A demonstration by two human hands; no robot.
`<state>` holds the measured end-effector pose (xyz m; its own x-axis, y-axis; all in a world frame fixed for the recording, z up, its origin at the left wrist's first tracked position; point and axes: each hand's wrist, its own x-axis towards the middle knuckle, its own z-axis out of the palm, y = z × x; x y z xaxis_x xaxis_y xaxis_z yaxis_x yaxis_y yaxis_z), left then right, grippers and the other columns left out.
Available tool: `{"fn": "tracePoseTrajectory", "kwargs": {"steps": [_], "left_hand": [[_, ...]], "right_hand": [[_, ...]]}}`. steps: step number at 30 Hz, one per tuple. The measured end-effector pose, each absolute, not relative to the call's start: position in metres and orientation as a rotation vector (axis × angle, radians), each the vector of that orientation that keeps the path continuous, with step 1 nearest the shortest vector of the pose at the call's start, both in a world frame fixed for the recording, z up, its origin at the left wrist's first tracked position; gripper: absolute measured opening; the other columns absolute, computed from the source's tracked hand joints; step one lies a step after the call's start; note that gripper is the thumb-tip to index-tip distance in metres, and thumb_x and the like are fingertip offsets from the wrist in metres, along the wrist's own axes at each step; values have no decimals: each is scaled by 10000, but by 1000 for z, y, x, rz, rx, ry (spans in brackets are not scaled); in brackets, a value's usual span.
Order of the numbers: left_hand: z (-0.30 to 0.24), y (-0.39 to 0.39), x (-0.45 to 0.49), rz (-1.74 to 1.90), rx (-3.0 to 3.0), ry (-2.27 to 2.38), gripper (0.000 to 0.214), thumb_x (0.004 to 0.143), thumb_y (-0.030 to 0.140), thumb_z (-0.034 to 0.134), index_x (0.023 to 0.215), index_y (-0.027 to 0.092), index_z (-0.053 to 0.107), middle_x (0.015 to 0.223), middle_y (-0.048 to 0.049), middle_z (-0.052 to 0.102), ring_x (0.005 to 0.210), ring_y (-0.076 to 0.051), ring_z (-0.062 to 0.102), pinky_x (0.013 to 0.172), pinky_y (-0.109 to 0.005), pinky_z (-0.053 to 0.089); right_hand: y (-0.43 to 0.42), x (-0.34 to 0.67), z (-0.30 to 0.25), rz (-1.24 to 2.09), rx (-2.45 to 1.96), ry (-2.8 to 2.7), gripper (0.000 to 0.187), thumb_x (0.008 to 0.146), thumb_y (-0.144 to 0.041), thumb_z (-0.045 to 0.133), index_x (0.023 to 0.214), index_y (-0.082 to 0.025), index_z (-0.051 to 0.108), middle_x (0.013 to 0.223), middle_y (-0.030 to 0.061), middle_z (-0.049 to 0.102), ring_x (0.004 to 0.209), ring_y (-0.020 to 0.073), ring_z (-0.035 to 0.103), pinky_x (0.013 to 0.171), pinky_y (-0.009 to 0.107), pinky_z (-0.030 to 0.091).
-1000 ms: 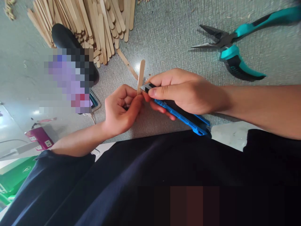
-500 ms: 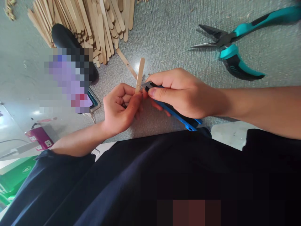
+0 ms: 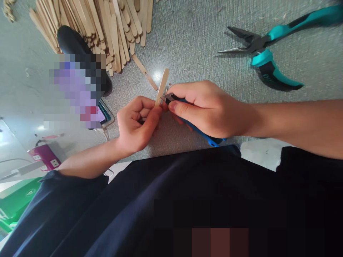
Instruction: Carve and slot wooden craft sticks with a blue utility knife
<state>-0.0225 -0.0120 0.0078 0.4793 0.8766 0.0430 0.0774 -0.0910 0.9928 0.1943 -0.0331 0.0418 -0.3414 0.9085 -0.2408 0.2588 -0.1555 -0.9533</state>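
Between thumb and fingers, my left hand [image 3: 140,121] pinches a wooden craft stick [image 3: 163,84] that points up and away from me. Its lower end is hidden in the fingers. My right hand [image 3: 206,107] is wrapped round a blue and black utility knife [image 3: 198,131], thumb pressed on its front end. The short blade [image 3: 167,96] reaches the side of the stick just above my left thumb. On the table just beyond lies another craft stick [image 3: 144,72] with a small notch or hole in it.
A large pile of craft sticks [image 3: 115,39] lies at the back left. Beside it are a black object [image 3: 72,39] and a phone [image 3: 105,113], partly blurred out. Teal and black needle-nose pliers [image 3: 258,44] lie opened at the back right. A purple power strip [image 3: 45,157] sits at the left.
The stick in my left hand has tilted a little to the right. The knife has turned slightly in my right hand, its blade now closer against the stick.
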Motion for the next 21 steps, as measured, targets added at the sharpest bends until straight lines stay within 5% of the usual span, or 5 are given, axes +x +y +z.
{"fn": "tracePoseTrajectory", "kwargs": {"steps": [21], "left_hand": [[1,-15,-24,867,1657,909,293,1135,480,738,982,241,806,528,65,578,384,-54,437,368,-200,287]], "right_hand": [[-34,198,43,1518,-1393,-1635,423,1098,-110,589,747,-266,411,707,-14,488,706,173,402,714,408,232]]}}
